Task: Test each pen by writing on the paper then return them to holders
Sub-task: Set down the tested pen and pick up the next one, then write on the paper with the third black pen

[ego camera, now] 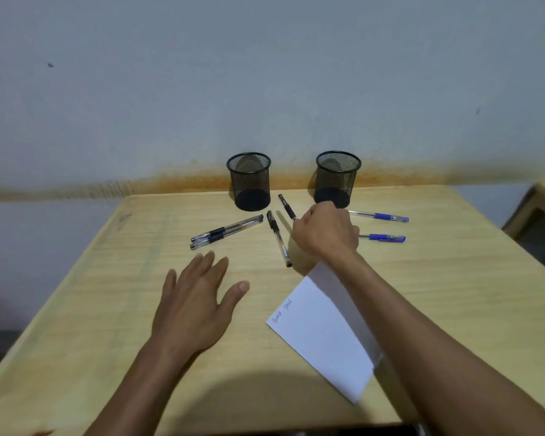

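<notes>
Left hand (195, 305): fingers straight and spread, flat just above or on the counter (438, 294), holding nothing. Right hand (326, 232): fingers curled, gripping a black pen (286, 207) between the two mesh holders (250, 184). Three black pens (225, 231) lie loose left of it, two blue pens (383, 216) right. Paper (321, 335) near right forearm, two scribbles on it.

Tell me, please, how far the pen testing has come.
Early stage. The paper carries two short written words, so some testing looks done. The right hand is curled around a black pen; the left hand hovers open. Both mesh holders look empty, and every pen still lies on the table.
</notes>
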Available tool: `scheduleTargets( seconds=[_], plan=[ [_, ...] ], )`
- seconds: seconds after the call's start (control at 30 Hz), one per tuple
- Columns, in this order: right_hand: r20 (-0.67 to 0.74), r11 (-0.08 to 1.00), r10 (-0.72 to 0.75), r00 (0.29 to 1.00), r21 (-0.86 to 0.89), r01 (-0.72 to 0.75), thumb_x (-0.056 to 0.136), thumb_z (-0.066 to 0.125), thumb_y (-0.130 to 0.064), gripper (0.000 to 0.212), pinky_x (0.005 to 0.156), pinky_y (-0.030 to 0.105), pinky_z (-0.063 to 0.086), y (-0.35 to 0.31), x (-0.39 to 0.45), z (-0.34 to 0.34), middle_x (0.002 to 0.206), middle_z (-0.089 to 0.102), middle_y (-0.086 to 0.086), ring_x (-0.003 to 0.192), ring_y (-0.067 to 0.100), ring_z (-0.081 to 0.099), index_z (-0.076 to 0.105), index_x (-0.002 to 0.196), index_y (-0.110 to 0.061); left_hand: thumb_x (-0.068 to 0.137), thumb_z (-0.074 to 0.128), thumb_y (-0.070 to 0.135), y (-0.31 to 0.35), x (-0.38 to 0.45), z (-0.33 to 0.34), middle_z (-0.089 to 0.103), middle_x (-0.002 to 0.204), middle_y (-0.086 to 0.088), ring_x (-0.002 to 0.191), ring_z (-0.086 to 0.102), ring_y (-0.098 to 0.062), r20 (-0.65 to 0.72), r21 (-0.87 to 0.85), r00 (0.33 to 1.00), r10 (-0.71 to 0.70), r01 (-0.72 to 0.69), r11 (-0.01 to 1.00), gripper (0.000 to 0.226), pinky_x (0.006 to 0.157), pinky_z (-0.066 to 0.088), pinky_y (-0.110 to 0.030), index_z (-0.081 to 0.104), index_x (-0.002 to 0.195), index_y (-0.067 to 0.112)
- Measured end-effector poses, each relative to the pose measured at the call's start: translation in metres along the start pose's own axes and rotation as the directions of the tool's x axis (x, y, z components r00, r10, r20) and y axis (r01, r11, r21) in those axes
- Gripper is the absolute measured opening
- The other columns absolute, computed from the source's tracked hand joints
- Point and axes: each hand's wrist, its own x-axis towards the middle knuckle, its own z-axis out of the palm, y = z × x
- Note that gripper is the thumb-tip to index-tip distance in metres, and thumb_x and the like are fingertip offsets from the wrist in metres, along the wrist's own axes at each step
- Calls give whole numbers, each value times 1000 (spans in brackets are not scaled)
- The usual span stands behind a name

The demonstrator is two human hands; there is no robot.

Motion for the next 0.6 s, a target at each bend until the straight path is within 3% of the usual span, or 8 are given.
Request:
scheduleTargets(
  seconds=[0.1, 0.23, 0.4, 0.5, 0.6],
  plan=[
    [-23, 995, -1, 1000, -103, -1, 87, 59, -25, 11, 87, 42, 29, -3, 5, 16, 94, 55, 4, 121, 30, 47, 62, 95, -17, 93, 23, 69, 1, -1, 1, 20, 164, 4, 153, 9, -14, -9, 0, 1000, 10, -10, 1000, 73, 122, 10, -49, 31, 152, 28],
    [-18, 980, -21, 1000, -201, 17, 87, 58, -26, 15, 98, 46, 30, -3, 5, 28, 101, 65, 7, 126, 30, 43, 63, 96, -17, 93, 19, 70, 2, -3, 2, 16, 165, 6, 153, 4, -11, -19, -1, 1000, 3, -3, 1000, 73, 123, 4, -47, 27, 154, 30],
    [-73, 952, -87, 994, -301, 61, 89, 57, -38, 22, 97, 47, 32, -3, 7, 29, 86, 53, 1, 122, 29, 45, 66, 89, -17, 94, 16, 69, 2, -4, 3, 13, 166, 7, 153, 0, -11, -25, 19, 1000, 10, -10, 1000, 73, 123, 2, -47, 23, 155, 30],
    [-98, 940, -244, 965, -270, 210, 93, 59, -39, 24, 91, 44, 36, -12, 10, 31, 94, 66, 3, 114, 28, 47, 74, 95, -20, 95, 15, 69, 2, -4, 3, 12, 166, 6, 153, 0, -11, -24, 21, 1000, 10, -10, 1000, 72, 123, 2, -47, 22, 155, 30],
    [11, 879, -441, 897, -196, 435, 96, 62, -39, 21, 82, 39, 33, -30, 10, 41, 101, 65, 0, 103, 21, 42, 77, 105, -26, 95, 15, 69, 1, -5, 3, 12, 166, 6, 153, 0, -11, -25, 29, 1000, 8, -7, 1000, 71, 123, 2, -48, 22, 155, 31]
  ],
)
